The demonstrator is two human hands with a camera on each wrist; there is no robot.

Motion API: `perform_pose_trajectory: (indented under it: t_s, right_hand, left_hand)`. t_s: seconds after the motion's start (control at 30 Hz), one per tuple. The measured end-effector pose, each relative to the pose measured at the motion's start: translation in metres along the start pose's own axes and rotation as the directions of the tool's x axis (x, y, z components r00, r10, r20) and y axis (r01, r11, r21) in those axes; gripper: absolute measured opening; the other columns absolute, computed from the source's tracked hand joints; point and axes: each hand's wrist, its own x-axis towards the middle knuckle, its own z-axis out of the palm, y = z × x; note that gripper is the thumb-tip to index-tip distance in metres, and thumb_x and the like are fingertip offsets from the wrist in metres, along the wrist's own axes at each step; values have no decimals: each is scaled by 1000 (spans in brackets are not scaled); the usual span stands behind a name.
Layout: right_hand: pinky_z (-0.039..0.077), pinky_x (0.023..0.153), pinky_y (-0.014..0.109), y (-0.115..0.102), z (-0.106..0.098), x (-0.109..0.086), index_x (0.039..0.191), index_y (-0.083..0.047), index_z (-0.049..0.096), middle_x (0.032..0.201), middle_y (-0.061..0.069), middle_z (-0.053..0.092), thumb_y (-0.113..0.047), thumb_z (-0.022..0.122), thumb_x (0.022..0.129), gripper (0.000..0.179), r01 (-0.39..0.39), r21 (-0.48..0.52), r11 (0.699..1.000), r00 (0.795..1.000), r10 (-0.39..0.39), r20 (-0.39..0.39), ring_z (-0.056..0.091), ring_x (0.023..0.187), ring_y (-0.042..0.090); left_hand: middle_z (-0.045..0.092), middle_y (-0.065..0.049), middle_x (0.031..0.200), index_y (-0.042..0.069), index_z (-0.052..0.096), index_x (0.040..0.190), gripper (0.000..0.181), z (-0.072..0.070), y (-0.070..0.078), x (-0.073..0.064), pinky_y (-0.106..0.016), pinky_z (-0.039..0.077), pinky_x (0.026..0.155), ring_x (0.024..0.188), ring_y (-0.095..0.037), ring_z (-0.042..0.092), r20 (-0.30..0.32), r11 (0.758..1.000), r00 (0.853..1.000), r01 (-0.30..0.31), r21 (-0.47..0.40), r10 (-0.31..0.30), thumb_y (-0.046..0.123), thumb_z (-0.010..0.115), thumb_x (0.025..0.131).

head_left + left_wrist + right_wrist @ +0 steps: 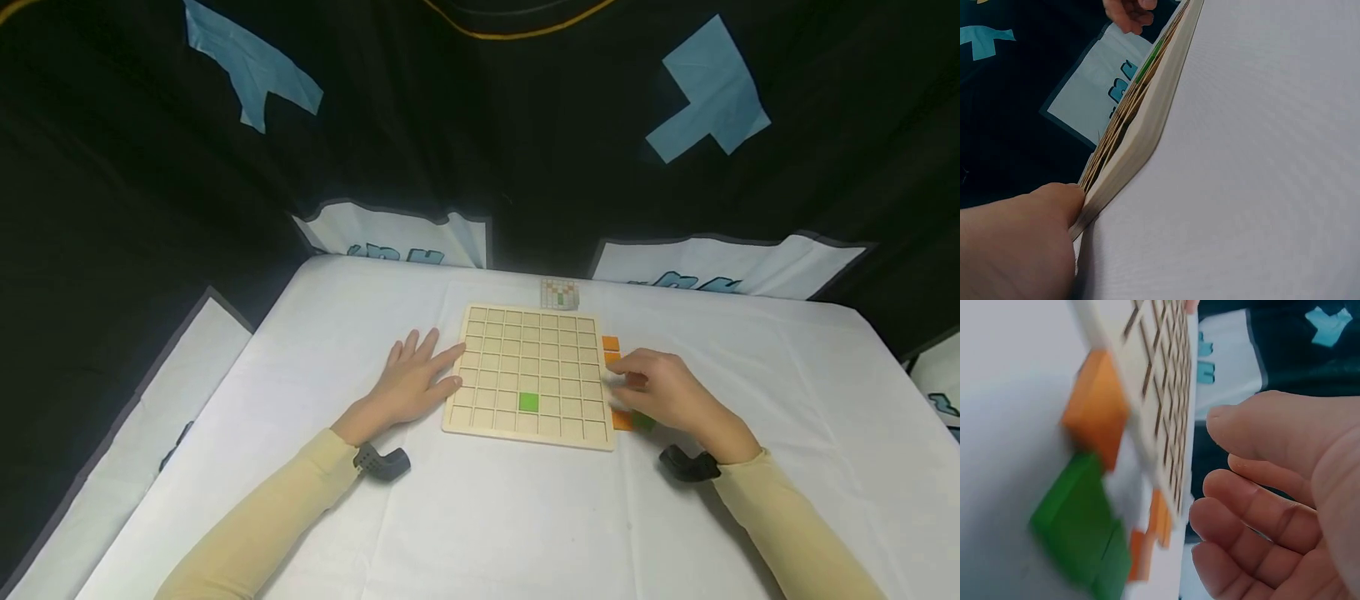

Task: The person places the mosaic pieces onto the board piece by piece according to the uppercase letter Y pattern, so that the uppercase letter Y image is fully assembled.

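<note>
A pale wooden grid board (486, 363) lies on the white table, a single green square tile (528, 402) in one of its lower cells. My left hand (411, 382) rests flat beside the board's left edge, fingers spread, with thumb and index finger touching that edge. In the left wrist view, the thumb (1063, 200) lies against the board's side. Just off the right edge hovers my right hand (660, 390), its fingers loosely bent and nothing seen between them. Near it are orange tiles (611, 342) and green tiles (1075, 519), some partly hidden by the hand.
Behind the board stands a small card (560, 294) printed with a grid and coloured squares. A white cloth (510, 508) covers the table. Dark curtain (480, 125) with blue patches hangs beyond the far edge.
</note>
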Motion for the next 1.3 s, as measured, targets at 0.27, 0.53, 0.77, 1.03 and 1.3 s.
perform_pose_trajectory:
  t_s: [0.27, 0.53, 0.77, 1.03, 1.3]
  right_hand:
    - [59, 81, 42, 17, -6, -18, 113, -1, 76, 105, 9, 77, -4, 79, 83, 31, -57, -33, 998, 998, 57, -24, 68, 88, 21]
    - [55, 74, 35, 23, -7, -29, 112, -1, 76, 101, 9, 75, -5, 80, 82, 30, -102, -57, 993, 995, 101, -15, 62, 84, 18]
    - [52, 70, 30, 25, -4, -31, 112, 0, 76, 100, 9, 75, -2, 79, 81, 31, -70, -57, 996, 997, 70, -14, 57, 80, 15]
    - [55, 73, 32, 27, 1, -32, 111, 1, 76, 104, 12, 76, 1, 77, 81, 30, -71, -68, 995, 997, 70, -18, 61, 83, 15]
    - [56, 75, 35, 26, 2, -31, 112, 2, 76, 104, 13, 76, 2, 75, 82, 30, -87, -62, 994, 996, 86, -11, 63, 85, 17]
  left_hand:
    - [17, -29, 168, 20, 40, 158, 60, 0, 0, 1, -71, 3, 123, 155, -55, 4, -5, 1000, 1000, -4, -4, 4, 45, 49, 104]
    - [17, -29, 167, 20, 40, 158, 60, 0, 0, 0, -71, 4, 123, 155, -55, 4, -5, 1000, 1000, 0, -2, 0, 44, 49, 104]
    - [18, -29, 167, 20, 41, 158, 60, 0, 0, 0, -71, 4, 123, 155, -55, 4, -12, 1000, 1000, -6, -7, 6, 44, 49, 104]
    - [17, -29, 167, 20, 41, 158, 60, 0, 0, 0, -71, 4, 123, 155, -55, 4, -12, 1000, 1000, -13, -16, 13, 44, 49, 104]
    - [17, -30, 167, 19, 42, 157, 59, 3, -2, 1, -71, 3, 123, 155, -56, 4, -21, 999, 1000, -18, -41, 17, 43, 49, 104]
